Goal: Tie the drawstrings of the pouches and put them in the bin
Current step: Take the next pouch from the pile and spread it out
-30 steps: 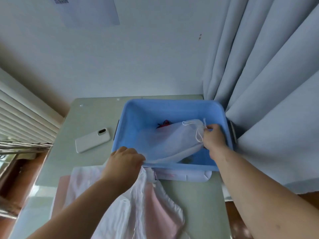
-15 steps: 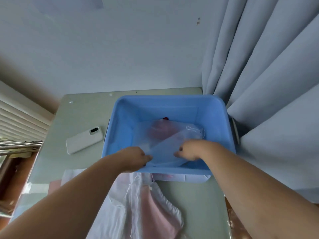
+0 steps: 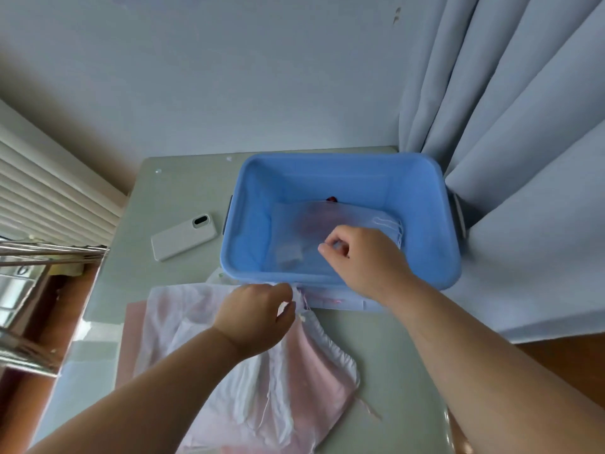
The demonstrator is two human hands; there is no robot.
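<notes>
A blue bin stands on the table by the curtain. A sheer white pouch lies flat in it with its drawstring at the right end; something red peeks out behind it. My right hand hovers over the bin's near side, fingers loosely curled and holding nothing. Several white and pink pouches are piled in front of the bin. My left hand rests on this pile and pinches the gathered neck of the white pouch on top.
A white phone lies face down left of the bin. The grey-green table meets the wall at the back, and a grey curtain hangs against the bin's right side. A metal rack stands beyond the table's left edge.
The sheer pouch has been let go and now lies flat in the bin. My left hand moved from the bin's rim back to the pile and took hold of a white pouch.
</notes>
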